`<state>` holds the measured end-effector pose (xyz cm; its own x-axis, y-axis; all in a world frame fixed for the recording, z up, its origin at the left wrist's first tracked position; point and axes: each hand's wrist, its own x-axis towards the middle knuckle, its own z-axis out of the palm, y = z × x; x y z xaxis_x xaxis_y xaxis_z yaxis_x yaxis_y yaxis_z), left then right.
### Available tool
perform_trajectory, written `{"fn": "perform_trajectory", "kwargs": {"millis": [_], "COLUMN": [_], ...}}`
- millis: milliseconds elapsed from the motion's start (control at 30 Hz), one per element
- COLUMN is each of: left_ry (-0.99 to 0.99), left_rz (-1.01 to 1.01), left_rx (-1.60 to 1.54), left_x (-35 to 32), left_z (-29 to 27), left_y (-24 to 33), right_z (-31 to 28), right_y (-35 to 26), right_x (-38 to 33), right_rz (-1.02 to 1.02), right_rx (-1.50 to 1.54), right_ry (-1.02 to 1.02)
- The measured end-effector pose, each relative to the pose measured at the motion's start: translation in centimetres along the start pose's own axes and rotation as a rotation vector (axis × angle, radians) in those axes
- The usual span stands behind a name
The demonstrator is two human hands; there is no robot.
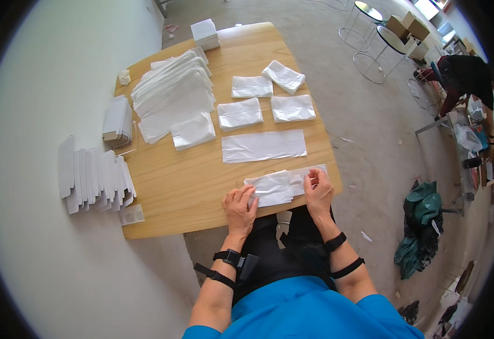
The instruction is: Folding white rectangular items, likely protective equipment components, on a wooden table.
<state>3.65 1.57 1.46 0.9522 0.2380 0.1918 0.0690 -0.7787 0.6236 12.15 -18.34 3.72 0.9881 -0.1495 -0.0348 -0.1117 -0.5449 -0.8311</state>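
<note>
A partly folded white plastic sleeve (269, 188) lies at the near edge of the wooden table. At its left end, my left hand (239, 210) grips the edge with curved fingers. My right hand (318, 193) pinches the flat strip at its right end between thumb and fingertips. Beyond it lies an unfolded white sleeve (264, 146), flat across the table. Farther back sit folded white packets: one at left (240, 114), one at right (293, 108), another behind (252, 87), and a tilted one (283, 77).
A fanned pile of white sleeves (173, 90) covers the table's far left, with a folded bundle (194, 131) in front. White boxes (204, 34) stand at the back. Flattened cartons (97, 179) line the left edge. Right, a person (461, 82) bends near a bench; green sacks (422, 217) lie on the floor.
</note>
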Motion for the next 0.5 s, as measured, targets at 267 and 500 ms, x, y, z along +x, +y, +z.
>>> {"fn": "perform_trajectory", "kwargs": {"millis": [267, 500], "left_ry": [-0.304, -0.467], "left_rz": [0.153, 0.164], "left_rx": [0.152, 0.238], "left_x": [2.1, 4.6], "left_z": [-2.9, -1.7], "left_y": [0.9, -0.7], "right_z": [-1.5, 1.7], "right_y": [-2.4, -2.0], "right_x": [-0.8, 1.7], "right_rz": [-0.741, -0.721], "right_rx": [-0.458, -0.670], "right_ry": [-0.471, -0.708]}}
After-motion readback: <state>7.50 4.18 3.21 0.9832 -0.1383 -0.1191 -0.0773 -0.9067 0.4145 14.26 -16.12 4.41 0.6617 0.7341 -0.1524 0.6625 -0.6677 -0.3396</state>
